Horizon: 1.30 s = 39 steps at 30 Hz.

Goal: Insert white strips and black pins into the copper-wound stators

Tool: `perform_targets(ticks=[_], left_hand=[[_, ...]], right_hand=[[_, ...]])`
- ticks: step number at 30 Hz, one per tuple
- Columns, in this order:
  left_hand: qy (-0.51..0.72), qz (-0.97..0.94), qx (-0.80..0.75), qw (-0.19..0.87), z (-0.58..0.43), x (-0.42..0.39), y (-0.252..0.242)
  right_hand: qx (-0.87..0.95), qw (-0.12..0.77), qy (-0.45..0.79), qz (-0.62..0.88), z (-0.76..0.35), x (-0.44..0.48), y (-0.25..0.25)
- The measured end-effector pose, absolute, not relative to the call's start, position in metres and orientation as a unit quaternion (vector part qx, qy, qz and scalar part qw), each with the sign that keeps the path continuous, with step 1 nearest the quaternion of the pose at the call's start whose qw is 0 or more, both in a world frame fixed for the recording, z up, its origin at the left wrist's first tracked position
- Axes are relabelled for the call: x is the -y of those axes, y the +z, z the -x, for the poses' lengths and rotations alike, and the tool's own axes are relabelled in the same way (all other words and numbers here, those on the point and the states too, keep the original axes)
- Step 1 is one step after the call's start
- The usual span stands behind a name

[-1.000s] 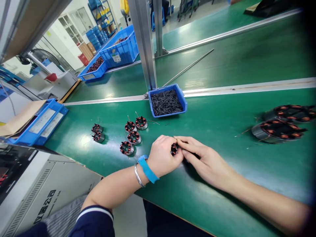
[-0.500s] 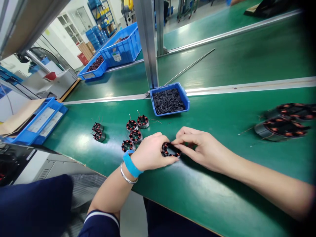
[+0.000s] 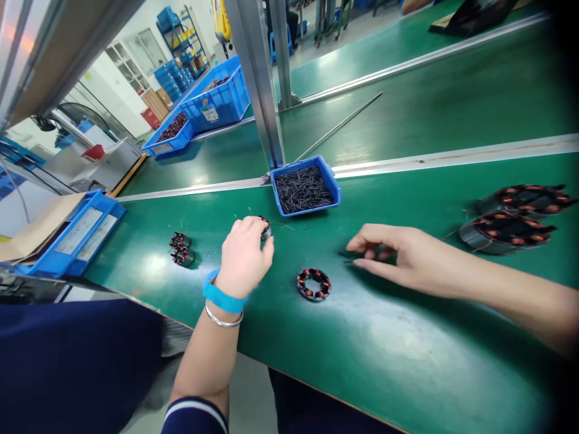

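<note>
A ring-shaped motor stator with copper windings (image 3: 313,284) lies flat on the green bench between my hands, touched by neither. My left hand (image 3: 246,256) reaches over the group of stators behind it, thumb apart from the fingers. One stator (image 3: 266,229) shows past its thumb and forefinger; the others there are covered by the hand. My right hand (image 3: 384,253) hovers right of the lone stator, thumb and fingers closed on thin black strips (image 3: 347,254), partly hidden. A blue tray (image 3: 337,196) full of similar black strips (image 3: 303,190) stands behind.
Two stators (image 3: 181,248) sit on the left, and larger-looking stacked ones (image 3: 504,232) at the right. A blue document holder (image 3: 85,232) is at the far left. Behind stand a metal post (image 3: 260,90), a thin rod (image 3: 341,125) and blue crates (image 3: 212,105) of parts.
My left hand has let go of the ring stator and moved left over the group of stators. My right hand has drawn off to the right, leaving the stator on the bench.
</note>
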<state>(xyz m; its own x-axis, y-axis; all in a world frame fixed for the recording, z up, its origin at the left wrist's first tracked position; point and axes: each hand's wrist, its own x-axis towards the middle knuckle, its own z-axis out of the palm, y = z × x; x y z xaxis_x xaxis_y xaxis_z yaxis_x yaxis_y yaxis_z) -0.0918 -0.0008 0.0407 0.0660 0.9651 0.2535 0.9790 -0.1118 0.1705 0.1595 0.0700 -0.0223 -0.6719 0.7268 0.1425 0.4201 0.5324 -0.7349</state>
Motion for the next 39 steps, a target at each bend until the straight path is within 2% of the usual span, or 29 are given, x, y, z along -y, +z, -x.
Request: perform_targets(ticks=[3, 6, 10, 15, 18, 20, 26, 39], left_hand=[[0.020, 0.707, 0.705, 0.054, 0.091, -0.018, 0.042], [0.084, 0.693, 0.713, 0.060, 0.090, -0.031, 0.039], [0.036, 0.744, 0.666, 0.027, 0.095, -0.026, 0.034], [-0.069, 0.812, 0.574, -0.078, 0.095, -0.016, 0.033], [-0.155, 0.812, 0.546, -0.134, 0.084, -0.016, 0.031], [-0.176, 0.813, 0.537, -0.144, 0.074, -0.018, 0.028], [-0.163, 0.790, 0.585, -0.087, 0.055, -0.024, 0.014], [-0.136, 0.799, 0.579, -0.090, 0.052, -0.024, 0.006]], right_hand=[[0.886, 0.174, 0.272, 0.332, -0.157, -0.067, -0.032], [0.900, 0.155, 0.219, 0.342, -0.150, -0.061, -0.040], [0.881, 0.205, 0.234, 0.357, -0.151, -0.059, -0.042], [0.773, 0.288, 0.428, 0.370, -0.153, -0.064, -0.031], [0.735, 0.321, 0.481, 0.355, -0.145, -0.066, -0.025], [0.734, 0.340, 0.478, 0.342, -0.138, -0.068, -0.023], [0.757, 0.375, 0.410, 0.343, -0.117, -0.075, -0.018], [0.757, 0.348, 0.427, 0.350, -0.117, -0.075, -0.029]])
